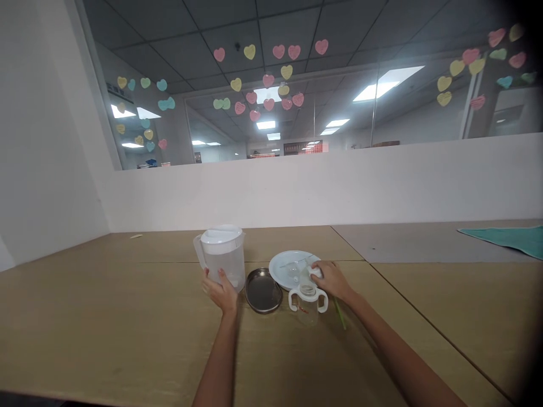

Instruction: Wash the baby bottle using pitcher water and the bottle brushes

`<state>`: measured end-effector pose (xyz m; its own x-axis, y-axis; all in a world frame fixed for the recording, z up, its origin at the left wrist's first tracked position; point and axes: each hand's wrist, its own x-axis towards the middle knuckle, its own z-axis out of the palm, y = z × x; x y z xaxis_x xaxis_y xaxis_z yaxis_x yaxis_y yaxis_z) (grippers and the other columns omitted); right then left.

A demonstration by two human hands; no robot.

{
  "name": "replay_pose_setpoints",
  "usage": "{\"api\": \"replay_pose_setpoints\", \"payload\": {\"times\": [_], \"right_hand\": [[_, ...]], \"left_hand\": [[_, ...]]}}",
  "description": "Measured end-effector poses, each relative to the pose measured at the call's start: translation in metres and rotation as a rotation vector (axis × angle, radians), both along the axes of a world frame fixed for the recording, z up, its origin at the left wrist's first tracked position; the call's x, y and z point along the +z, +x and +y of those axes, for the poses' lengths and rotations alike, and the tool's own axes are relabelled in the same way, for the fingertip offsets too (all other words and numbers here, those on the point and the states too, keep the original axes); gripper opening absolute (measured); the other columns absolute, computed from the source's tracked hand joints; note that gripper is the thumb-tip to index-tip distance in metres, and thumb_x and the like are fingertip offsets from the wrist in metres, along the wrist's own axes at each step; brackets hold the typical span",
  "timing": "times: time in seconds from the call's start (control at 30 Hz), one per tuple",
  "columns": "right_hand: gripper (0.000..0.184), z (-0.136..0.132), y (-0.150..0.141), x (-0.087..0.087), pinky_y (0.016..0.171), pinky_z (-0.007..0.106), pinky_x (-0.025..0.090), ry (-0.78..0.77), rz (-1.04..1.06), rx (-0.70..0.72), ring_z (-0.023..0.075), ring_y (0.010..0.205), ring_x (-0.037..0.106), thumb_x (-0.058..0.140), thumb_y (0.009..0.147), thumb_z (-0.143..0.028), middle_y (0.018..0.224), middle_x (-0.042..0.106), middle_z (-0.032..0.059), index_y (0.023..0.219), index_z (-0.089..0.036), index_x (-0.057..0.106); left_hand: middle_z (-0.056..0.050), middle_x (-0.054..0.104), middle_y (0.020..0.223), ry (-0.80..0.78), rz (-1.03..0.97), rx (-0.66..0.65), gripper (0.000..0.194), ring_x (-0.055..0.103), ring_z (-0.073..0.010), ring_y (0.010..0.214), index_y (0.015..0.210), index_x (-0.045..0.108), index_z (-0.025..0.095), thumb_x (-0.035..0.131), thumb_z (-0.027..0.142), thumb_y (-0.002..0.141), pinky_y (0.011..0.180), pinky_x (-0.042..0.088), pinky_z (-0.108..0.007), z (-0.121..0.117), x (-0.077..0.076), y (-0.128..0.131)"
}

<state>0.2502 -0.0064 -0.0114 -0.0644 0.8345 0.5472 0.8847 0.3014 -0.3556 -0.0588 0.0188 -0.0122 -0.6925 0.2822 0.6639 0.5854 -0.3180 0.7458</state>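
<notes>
At eleven o'clock your left hand [221,293] cups the lidded pitcher [223,260], seemingly to steady it, while your right hand [334,279] grasps a white piece [315,272] beyond the two-handled bottle [308,310] at one o'clock — perhaps keeping its mouth clear.

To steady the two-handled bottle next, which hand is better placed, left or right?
Right, most likely: the right hand is just beside the bottle, though it holds a small white item. The left hand is at the pitcher, across the metal tray from the bottle.
</notes>
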Motion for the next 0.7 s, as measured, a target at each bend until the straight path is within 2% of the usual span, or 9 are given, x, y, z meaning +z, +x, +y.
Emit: {"api": "replay_pose_setpoints", "payload": {"times": [0.1, 0.2, 0.27, 0.33, 0.43, 0.5, 0.57, 0.63, 0.7], "right_hand": [[0.022, 0.000, -0.001, -0.003, 0.094, 0.039, 0.027, -0.052, -0.016, 0.027, 0.0220, 0.097, 0.054, 0.045, 0.072, -0.025, 0.094, 0.065, 0.0061, 0.084, -0.019, 0.063], [0.025, 0.001, -0.003, -0.008, 0.095, 0.042, 0.024, -0.083, -0.016, 0.073, 0.0214, 0.097, 0.053, 0.041, 0.074, -0.027, 0.093, 0.065, 0.0050, 0.080, -0.020, 0.064], [0.028, 0.002, -0.003, -0.010, 0.095, 0.044, 0.023, -0.100, -0.005, 0.101, 0.0218, 0.100, 0.052, 0.037, 0.076, -0.028, 0.096, 0.065, 0.0051, 0.077, -0.020, 0.065], [0.032, 0.003, -0.003, -0.010, 0.095, 0.045, 0.024, -0.077, 0.035, 0.114, 0.0225, 0.104, 0.051, 0.034, 0.077, -0.028, 0.102, 0.063, 0.0065, 0.076, -0.020, 0.065], [0.035, 0.000, 0.000, -0.008, 0.094, 0.040, 0.030, 0.048, 0.207, 0.141, 0.0218, 0.103, 0.051, 0.032, 0.078, -0.028, 0.104, 0.062, 0.0087, 0.079, -0.019, 0.065], [0.035, -0.006, 0.000, -0.006, 0.086, 0.034, 0.037, 0.110, 0.389, 0.164, 0.0206, 0.093, 0.055, 0.033, 0.080, -0.032, 0.094, 0.064, 0.0083, 0.080, -0.017, 0.064], [0.035, -0.018, -0.002, -0.007, 0.073, 0.029, 0.042, 0.108, 0.554, 0.166, 0.0189, 0.077, 0.057, 0.035, 0.083, -0.038, 0.078, 0.064, 0.0057, 0.077, -0.016, 0.062], [0.039, -0.031, -0.008, -0.009, 0.062, 0.026, 0.040, 0.083, 0.623, 0.158, 0.0168, 0.063, 0.055, 0.035, 0.085, -0.043, 0.063, 0.058, 0.0023, 0.072, -0.016, 0.060], [0.044, -0.042, -0.016, -0.013, 0.055, 0.024, 0.037, 0.074, 0.602, 0.132, 0.0150, 0.056, 0.051, 0.033, 0.087, -0.046, 0.056, 0.054, 0.0008, 0.063, -0.017, 0.056]], "left_hand": [[-0.020, 0.043, 0.123, -0.092, 0.045, 0.021, 0.069, 0.038, -0.0315, 0.119, 0.129, 0.033, 0.009, 0.051, 0.052, 0.078, 0.099, 0.030, -0.046, -0.004, 0.003, 0.005], [-0.025, 0.031, 0.131, -0.203, 0.087, -0.002, 0.097, 0.033, -0.0374, 0.123, 0.137, 0.017, 0.007, 0.059, 0.060, 0.067, 0.099, 0.031, -0.050, -0.004, 0.002, 0.009], [-0.027, 0.026, 0.136, -0.247, 0.112, -0.023, 0.105, 0.029, -0.0400, 0.125, 0.139, 0.006, 0.007, 0.059, 0.062, 0.066, 0.100, 0.029, -0.052, -0.002, 0.000, 0.009], [-0.027, 0.024, 0.138, -0.256, 0.139, -0.040, 0.104, 0.027, -0.0409, 0.127, 0.139, 0.001, 0.008, 0.057, 0.060, 0.069, 0.102, 0.027, -0.054, 0.000, -0.002, 0.008], [-0.027, 0.025, 0.139, -0.219, 0.168, -0.034, 0.100, 0.026, -0.0407, 0.128, 0.140, 0.002, 0.007, 0.057, 0.056, 0.072, 0.104, 0.026, -0.052, 0.000, -0.004, 0.007], [-0.027, 0.026, 0.138, -0.181, 0.195, -0.026, 0.097, 0.026, -0.0403, 0.128, 0.140, 0.004, 0.006, 0.056, 0.054, 0.073, 0.104, 0.027, -0.052, -0.003, -0.004, 0.008], [-0.027, 0.026, 0.138, -0.139, 0.241, -0.027, 0.094, 0.026, -0.0390, 0.128, 0.140, 0.006, 0.007, 0.055, 0.053, 0.075, 0.104, 0.027, -0.052, -0.007, -0.001, 0.010], [-0.025, 0.025, 0.139, -0.097, 0.299, -0.039, 0.092, 0.025, -0.0373, 0.129, 0.140, 0.007, 0.008, 0.055, 0.052, 0.075, 0.105, 0.027, -0.052, -0.011, 0.002, 0.013], [-0.025, 0.024, 0.139, -0.076, 0.371, -0.053, 0.092, 0.024, -0.0361, 0.130, 0.140, 0.007, 0.008, 0.056, 0.051, 0.075, 0.105, 0.026, -0.052, -0.014, 0.005, 0.016]]}}
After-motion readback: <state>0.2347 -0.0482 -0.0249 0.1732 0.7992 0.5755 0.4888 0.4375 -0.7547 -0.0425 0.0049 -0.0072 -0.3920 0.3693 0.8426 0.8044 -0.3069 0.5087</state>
